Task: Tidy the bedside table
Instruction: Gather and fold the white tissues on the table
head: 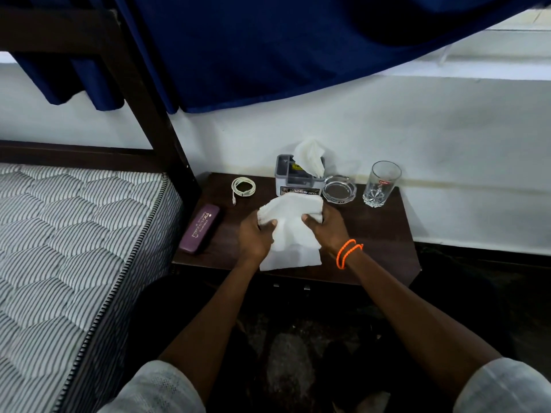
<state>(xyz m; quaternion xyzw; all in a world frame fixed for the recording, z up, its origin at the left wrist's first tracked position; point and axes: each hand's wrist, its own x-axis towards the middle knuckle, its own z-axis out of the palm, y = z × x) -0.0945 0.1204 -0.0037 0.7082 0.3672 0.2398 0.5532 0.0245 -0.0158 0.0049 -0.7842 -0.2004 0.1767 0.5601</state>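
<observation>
Both hands are closed on a white cloth over the middle of the dark wooden bedside table: the left hand pinches its left edge, thumb on top, and the right hand, with orange bands at the wrist, grips its right edge. The cloth is bunched between them, and its lower part hangs to the table's front edge. Behind it a grey tissue box with a tissue sticking up stands by the white wall, a clear glass ashtray just beside it and a drinking glass further right. A coiled white cable lies at the back left, and a purple case lies along the left edge, next to a striped mattress in a dark bed frame. A blue curtain hangs above.
</observation>
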